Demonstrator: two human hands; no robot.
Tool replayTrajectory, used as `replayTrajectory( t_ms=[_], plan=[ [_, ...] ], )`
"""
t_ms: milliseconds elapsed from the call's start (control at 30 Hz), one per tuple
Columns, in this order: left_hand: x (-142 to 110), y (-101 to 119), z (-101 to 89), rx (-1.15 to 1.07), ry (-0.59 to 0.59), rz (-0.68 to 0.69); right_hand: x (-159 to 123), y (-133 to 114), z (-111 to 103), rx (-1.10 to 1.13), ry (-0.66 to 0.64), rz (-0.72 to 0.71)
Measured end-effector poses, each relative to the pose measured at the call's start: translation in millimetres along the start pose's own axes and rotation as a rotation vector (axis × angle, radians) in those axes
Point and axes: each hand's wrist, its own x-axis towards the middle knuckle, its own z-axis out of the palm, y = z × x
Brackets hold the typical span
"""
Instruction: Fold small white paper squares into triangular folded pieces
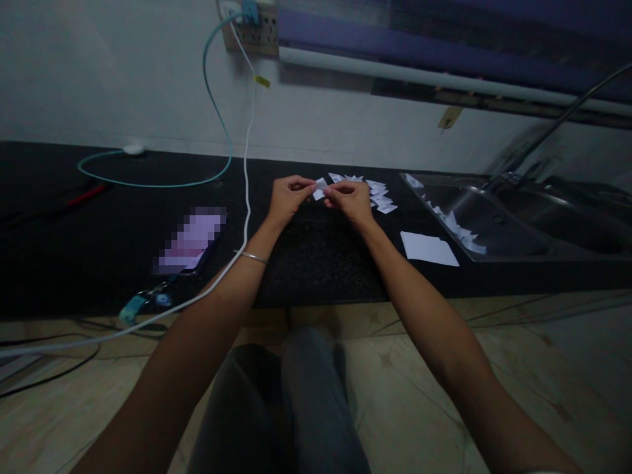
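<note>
A small white piece of folded paper (320,185) is held between both hands above the black countertop. My left hand (288,197) pinches its left side between thumb and fingers. From the right, my right hand (353,201) grips the lower right part the same way. Just behind and beside my right hand lie several folded white paper pieces (379,195), some partly hidden by it. Nearer my right forearm is a stack of flat white paper (429,249). More folded paper pieces (459,230) are lined up along the sink's left edge.
A steel sink (523,253) with a faucet (508,176) is at the right. On the left lie a phone (195,237), a red object (86,193) and a teal cable (162,185). A white cable (247,197) runs from the wall outlet (251,33) across my left forearm.
</note>
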Motion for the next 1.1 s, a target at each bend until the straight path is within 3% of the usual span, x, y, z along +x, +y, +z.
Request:
replayTrajectory(
  t_ms=[233, 533, 767, 900, 1100],
  plan=[
    [1, -4, -0.5, -0.086, 0.003, -0.01, -2, -5, 1, -0.007, -0.013, -0.012],
    [4, -10, 0.5, -0.156, 0.047, -0.067, -6, -12, 4, 0.158, -0.054, 0.113],
    [6, -11, 0.2, -0.176, 0.05, -0.071, -4, -14, 4, 0.244, 0.003, 0.17],
    [3, -8, 0.3, -0.177, 0.034, -0.058, -4, -17, 3, 0.224, -0.083, 0.244],
    [3, -7, 0.2, -0.167, 0.01, -0.038, -6, -16, 4, 0.166, -0.097, 0.17]
  ],
)
